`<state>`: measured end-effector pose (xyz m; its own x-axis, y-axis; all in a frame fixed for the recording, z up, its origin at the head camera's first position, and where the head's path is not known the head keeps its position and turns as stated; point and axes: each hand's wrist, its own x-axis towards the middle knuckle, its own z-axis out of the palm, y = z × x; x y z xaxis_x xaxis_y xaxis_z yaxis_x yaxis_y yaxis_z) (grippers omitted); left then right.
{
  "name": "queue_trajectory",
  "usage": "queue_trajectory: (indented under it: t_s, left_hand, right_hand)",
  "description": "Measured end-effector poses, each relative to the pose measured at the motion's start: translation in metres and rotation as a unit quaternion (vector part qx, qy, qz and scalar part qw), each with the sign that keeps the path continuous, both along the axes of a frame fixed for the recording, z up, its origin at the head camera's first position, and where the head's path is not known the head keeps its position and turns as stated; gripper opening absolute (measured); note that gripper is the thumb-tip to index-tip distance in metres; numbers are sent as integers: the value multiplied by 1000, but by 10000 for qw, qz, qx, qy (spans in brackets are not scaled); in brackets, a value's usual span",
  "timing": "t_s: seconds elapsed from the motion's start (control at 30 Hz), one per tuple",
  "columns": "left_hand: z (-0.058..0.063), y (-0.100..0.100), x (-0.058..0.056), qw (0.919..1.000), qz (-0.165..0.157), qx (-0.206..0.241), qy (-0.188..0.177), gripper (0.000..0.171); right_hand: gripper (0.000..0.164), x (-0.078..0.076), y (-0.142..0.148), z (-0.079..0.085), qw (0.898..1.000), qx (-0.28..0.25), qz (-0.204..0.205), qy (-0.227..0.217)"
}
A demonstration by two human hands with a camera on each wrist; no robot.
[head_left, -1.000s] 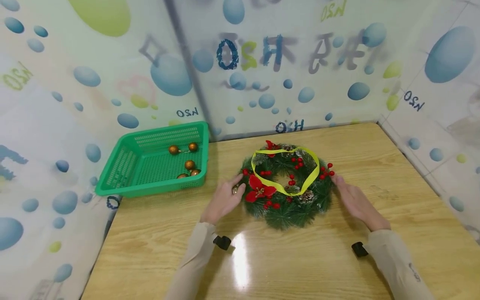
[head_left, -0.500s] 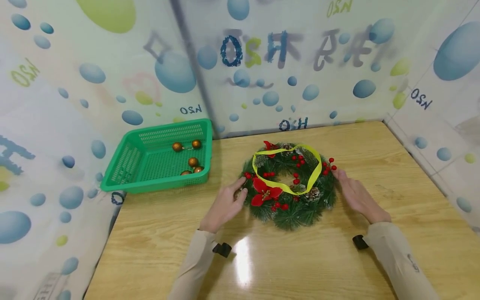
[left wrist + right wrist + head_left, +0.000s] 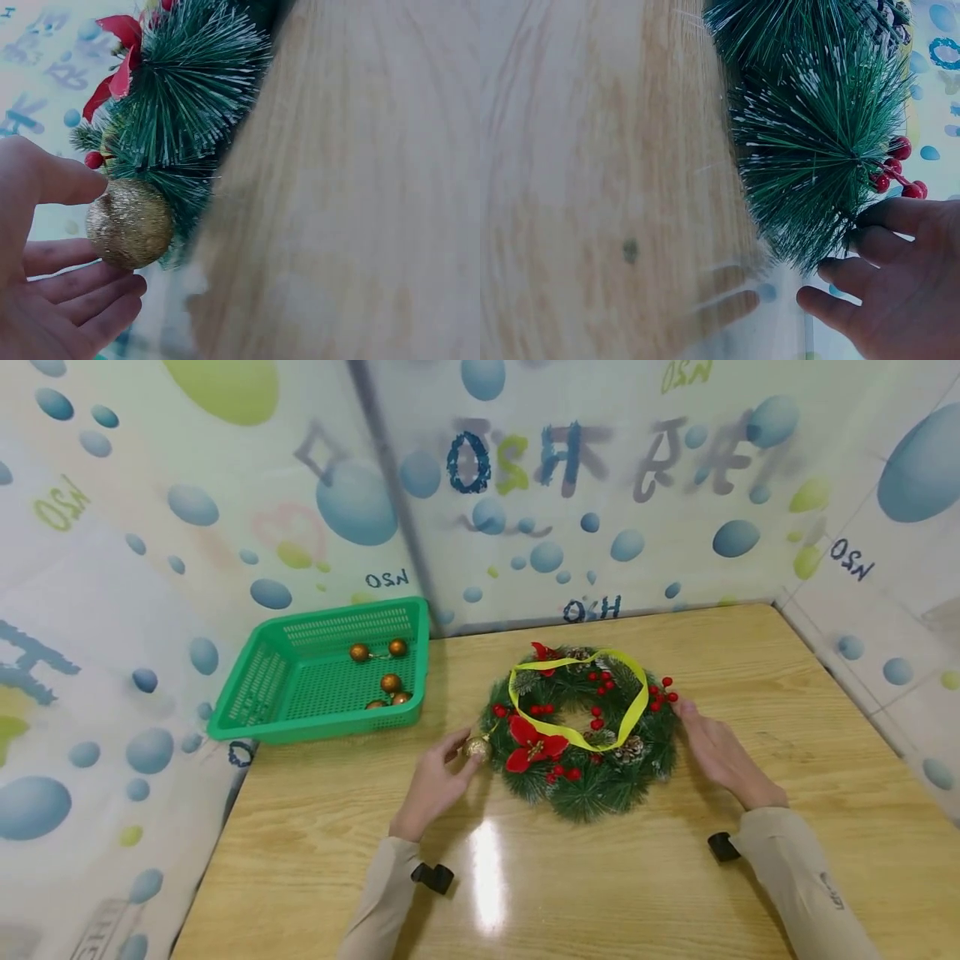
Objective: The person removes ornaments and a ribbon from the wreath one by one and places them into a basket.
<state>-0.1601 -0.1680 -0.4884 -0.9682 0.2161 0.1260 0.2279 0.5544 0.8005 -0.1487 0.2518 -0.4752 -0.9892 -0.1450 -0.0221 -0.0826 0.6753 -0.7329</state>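
A green Christmas wreath (image 3: 581,797) with red flowers, berries and pinecones lies on the table, with a loop of yellow ribbon (image 3: 633,714) over it. At its left edge is a glittery gold bauble (image 3: 133,225), a thin gold string running from it toward the greenery. My left hand (image 3: 435,787) holds this bauble lightly between thumb and fingertips; in the left wrist view the other fingers (image 3: 101,307) lie loose below it. My right hand (image 3: 720,760) touches the wreath's right edge with extended fingers (image 3: 829,307), just beside red berries (image 3: 892,172).
A green plastic basket (image 3: 318,728) stands at the left back of the wooden table (image 3: 600,893). Several copper-coloured baubles (image 3: 391,683) lie inside it. Walls covered with bubble-patterned sheeting (image 3: 465,552) border the table behind and at the sides.
My left hand has drawn back a little to the left, so the gold bauble shows more and sits slightly farther from the red flower. My right hand has stayed at the wreath's edge.
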Motion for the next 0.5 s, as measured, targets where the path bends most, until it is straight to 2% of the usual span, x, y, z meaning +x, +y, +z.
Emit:
queue_trajectory:
  t_s: [0.1,0.23,0.5]
  left_hand:
    - [-6,0,0,9998,37,134,121,55]
    - [-13,0,0,9995,258,97,154,58]
    - [-15,1,-1,9969,312,699,-203,56]
  right_hand:
    - [74,0,0,0,10000,7,-6,-18]
    - [72,0,0,2,10000,-21,25,8]
    - [72,0,-1,3,10000,-27,27,-56]
